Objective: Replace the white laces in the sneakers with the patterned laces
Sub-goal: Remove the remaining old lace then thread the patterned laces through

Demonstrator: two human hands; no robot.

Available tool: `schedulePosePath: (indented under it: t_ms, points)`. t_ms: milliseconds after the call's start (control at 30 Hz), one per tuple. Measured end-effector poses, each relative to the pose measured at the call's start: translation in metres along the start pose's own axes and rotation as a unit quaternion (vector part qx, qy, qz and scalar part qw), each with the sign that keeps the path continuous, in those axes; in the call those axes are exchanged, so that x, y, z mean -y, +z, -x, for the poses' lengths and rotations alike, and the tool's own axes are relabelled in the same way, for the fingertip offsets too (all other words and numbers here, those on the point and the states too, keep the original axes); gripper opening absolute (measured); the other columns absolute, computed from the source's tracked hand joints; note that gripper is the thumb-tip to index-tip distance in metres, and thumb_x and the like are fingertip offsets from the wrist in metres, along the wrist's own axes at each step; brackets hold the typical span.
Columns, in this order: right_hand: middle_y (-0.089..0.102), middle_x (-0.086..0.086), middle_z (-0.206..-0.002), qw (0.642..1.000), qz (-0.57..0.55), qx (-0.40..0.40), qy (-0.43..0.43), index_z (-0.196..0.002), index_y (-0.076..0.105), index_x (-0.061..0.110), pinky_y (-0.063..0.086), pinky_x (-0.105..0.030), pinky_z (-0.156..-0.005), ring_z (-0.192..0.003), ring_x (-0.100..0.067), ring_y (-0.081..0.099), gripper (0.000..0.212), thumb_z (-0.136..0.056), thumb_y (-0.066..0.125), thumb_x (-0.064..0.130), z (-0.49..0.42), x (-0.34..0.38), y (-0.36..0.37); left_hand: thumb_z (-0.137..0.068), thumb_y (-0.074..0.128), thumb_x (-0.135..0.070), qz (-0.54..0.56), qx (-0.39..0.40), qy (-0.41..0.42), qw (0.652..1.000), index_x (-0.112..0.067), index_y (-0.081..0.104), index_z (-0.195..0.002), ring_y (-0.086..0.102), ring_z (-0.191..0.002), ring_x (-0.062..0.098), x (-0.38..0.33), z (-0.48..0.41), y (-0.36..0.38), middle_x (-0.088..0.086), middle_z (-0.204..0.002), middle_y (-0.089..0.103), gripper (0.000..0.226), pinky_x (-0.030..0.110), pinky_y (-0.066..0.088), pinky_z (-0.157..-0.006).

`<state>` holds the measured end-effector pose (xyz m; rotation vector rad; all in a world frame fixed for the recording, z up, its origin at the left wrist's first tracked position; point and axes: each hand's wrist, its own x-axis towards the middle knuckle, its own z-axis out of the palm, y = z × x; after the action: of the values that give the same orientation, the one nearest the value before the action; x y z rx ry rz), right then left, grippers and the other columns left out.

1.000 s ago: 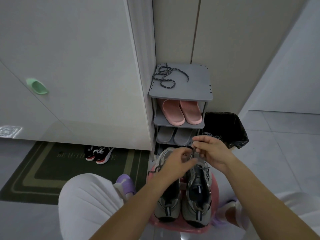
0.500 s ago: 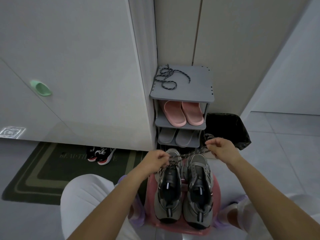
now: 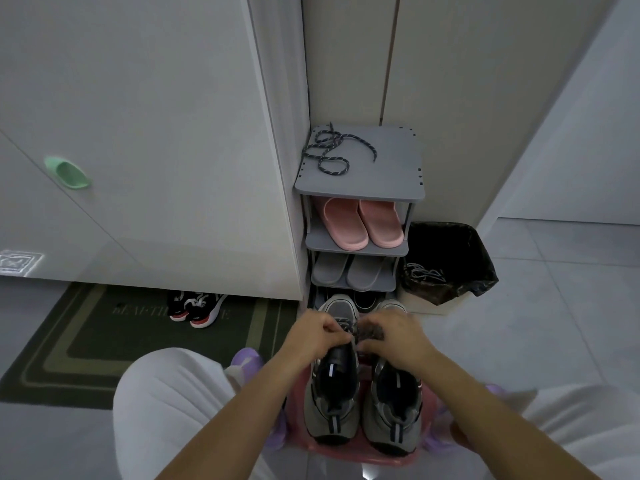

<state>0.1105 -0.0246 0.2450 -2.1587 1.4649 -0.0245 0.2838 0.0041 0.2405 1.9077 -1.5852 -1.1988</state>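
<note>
Grey floor tiles (image 3: 554, 323) and white cupboard doors (image 3: 156, 133) surround a shoe rack (image 3: 381, 174) at centre, with 1 spare patterned lace (image 3: 330, 150) on its top shelf and the white laces (image 3: 424, 273) in the black bin (image 3: 457, 244) to its right. At lower centre the 2 sneakers (image 3: 332, 410) stand on a pink stool (image 3: 346, 453). The left hand (image 3: 320, 336) and right hand (image 3: 393, 336) meet knuckles-up over the left-in-frame shoe, each grip pinching the patterned lace (image 3: 367, 331). Lacing here looks near the top eyelets, so the next move likely calls for drawing both ends even and snug.
</note>
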Motion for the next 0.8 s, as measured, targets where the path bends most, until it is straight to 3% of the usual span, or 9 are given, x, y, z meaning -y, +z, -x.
schedulePosePath:
  t_ms: [100,167,233,333,467,600,800]
  points:
    - [0.061,0.018,-0.090,0.995,-0.099,0.005,-0.010,-0.108,0.066,0.030,0.041,-0.039,-0.097,-0.092,-0.007,0.055,0.028,-0.081,0.067,0.037,0.001,0.005,0.012,-0.078,0.075,-0.029,0.001,0.004,0.002,1.000,-0.008,0.073,-0.082,0.059,-0.070,0.014,0.001,0.000,0.002,0.001,-0.071,0.064,0.022,0.035,0.050,-0.071]
    - [0.068,0.014,-0.092,0.990,-0.135,-0.031,0.010,-0.100,0.070,0.028,0.043,-0.035,-0.095,-0.089,-0.007,0.059,0.018,-0.084,0.065,0.032,0.001,0.000,0.015,-0.078,0.074,-0.031,0.000,0.004,-0.005,1.000,-0.010,0.073,-0.081,0.060,-0.070,0.013,0.005,-0.001,0.002,-0.001,-0.072,0.064,0.022,0.032,0.049,-0.070]
    - [0.069,0.014,-0.103,0.992,-0.098,-0.066,0.037,-0.102,0.070,0.034,0.042,-0.029,-0.094,-0.097,-0.008,0.061,0.017,-0.089,0.058,0.035,0.001,-0.007,0.014,-0.081,0.071,-0.032,-0.019,-0.007,-0.011,1.000,-0.013,0.072,-0.082,0.061,-0.073,0.011,0.013,-0.003,0.002,-0.001,-0.079,0.068,0.019,0.029,0.049,-0.072]
    - [0.064,0.020,-0.116,0.996,-0.015,-0.060,0.057,-0.109,0.064,0.042,0.032,-0.030,-0.097,-0.111,-0.008,0.056,0.023,-0.093,0.050,0.039,-0.001,-0.017,0.013,-0.086,0.064,-0.024,-0.076,-0.047,0.012,0.996,-0.012,0.074,-0.086,0.057,-0.075,0.006,0.023,-0.004,0.005,0.001,-0.090,0.071,0.015,0.019,0.041,-0.068]
    - [0.062,0.013,-0.113,0.996,0.056,-0.047,0.059,-0.106,0.064,0.039,0.029,-0.033,-0.096,-0.113,-0.013,0.051,0.022,-0.091,0.049,0.041,-0.006,-0.014,0.019,-0.087,0.060,-0.022,-0.119,-0.072,0.034,0.990,-0.016,0.076,-0.093,0.060,-0.096,0.012,0.030,-0.004,0.016,-0.001,-0.099,0.071,0.017,0.023,0.042,-0.087]
    - [0.060,0.007,-0.111,0.995,0.064,-0.040,0.064,-0.103,0.065,0.037,0.030,-0.035,-0.097,-0.114,-0.017,0.050,0.020,-0.090,0.050,0.039,-0.011,-0.010,0.023,-0.087,0.060,-0.033,-0.138,-0.060,-0.007,0.989,-0.029,0.069,-0.109,0.038,-0.126,0.018,0.035,-0.006,0.027,-0.002,-0.130,0.047,0.024,0.025,0.029,-0.101]
    - [0.057,0.008,-0.111,0.995,0.060,-0.030,0.072,-0.102,0.064,0.037,0.028,-0.034,-0.098,-0.114,-0.015,0.047,0.020,-0.091,0.048,0.039,-0.013,-0.010,0.025,-0.090,0.056,-0.029,-0.148,-0.060,-0.006,0.987,-0.028,0.063,-0.118,0.026,-0.134,0.019,0.033,-0.007,0.037,0.001,-0.141,0.036,0.029,0.026,0.024,-0.107]
